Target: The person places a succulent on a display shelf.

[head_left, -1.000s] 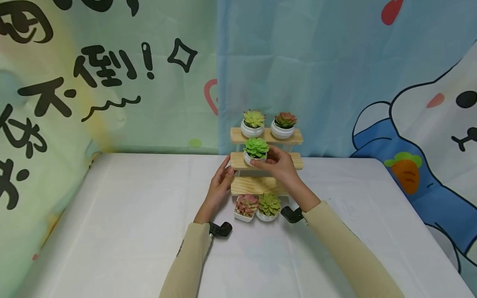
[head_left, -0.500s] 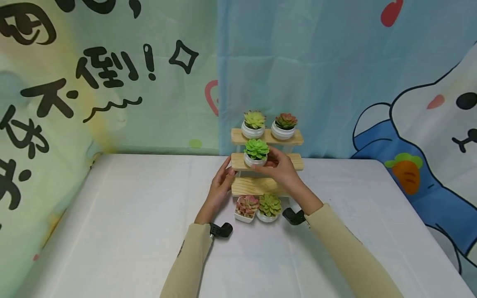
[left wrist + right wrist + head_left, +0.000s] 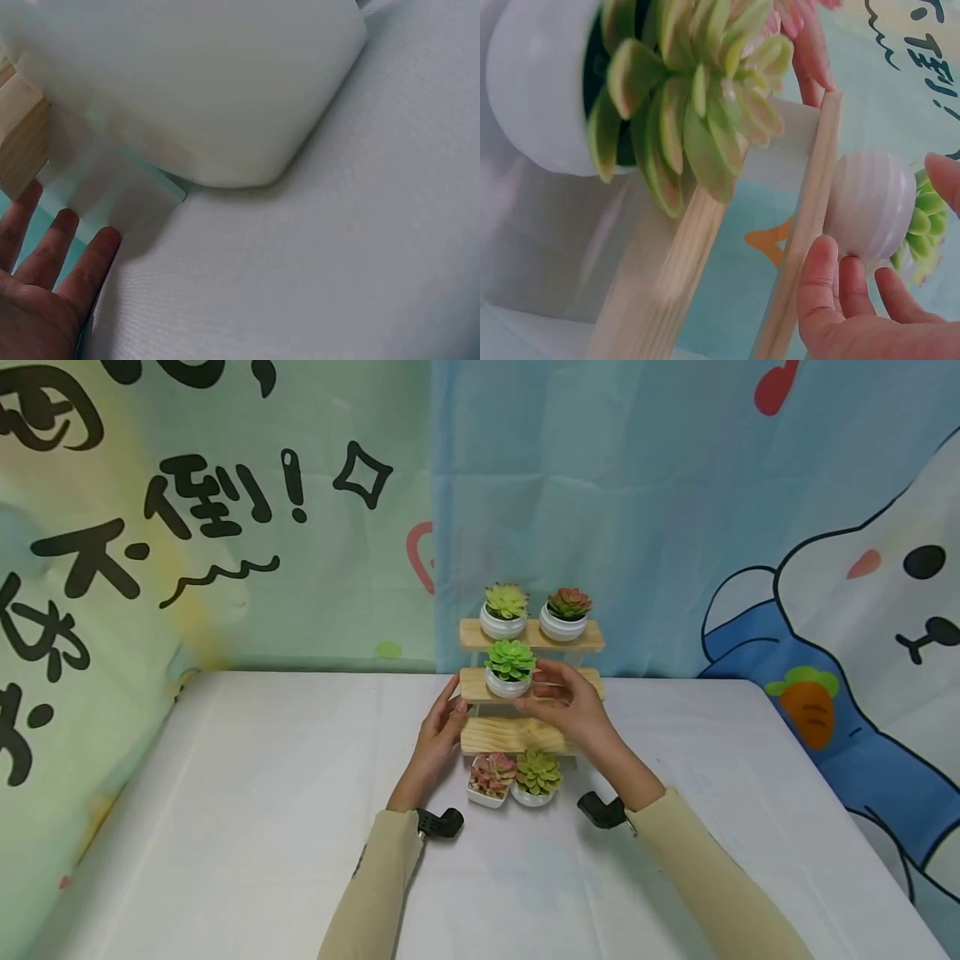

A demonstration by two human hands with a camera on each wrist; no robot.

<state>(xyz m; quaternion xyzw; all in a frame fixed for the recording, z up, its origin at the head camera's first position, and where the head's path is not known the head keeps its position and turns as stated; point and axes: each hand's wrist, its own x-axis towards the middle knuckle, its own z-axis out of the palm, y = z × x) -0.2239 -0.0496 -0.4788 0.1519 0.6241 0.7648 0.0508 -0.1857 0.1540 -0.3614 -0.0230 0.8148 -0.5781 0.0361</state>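
Where right grip point(image 3: 568, 703) gapes, green succulent point(image 3: 510, 665) alongside

Far left, green cloth point(image 3: 330, 610): black Chinese writing, slanting upward to the right
Clear characters: "不" point(image 3: 88, 553), then "倒" point(image 3: 201, 493) to its right
Punctuation: exclamation mark point(image 3: 292, 477) just right of "倒"
Signs: four-pointed star outline point(image 3: 347, 467) right of the exclamation mark; wavy line point(image 3: 213, 577) beneath "倒"
Left-edge characters point(image 3: 48, 631): cannot be read surely, some cut off
Top strokes point(image 3: 183, 372): cropped, unreadable
Right wrist view: "倒" and the exclamation mark again, tilted, "不" partly cut
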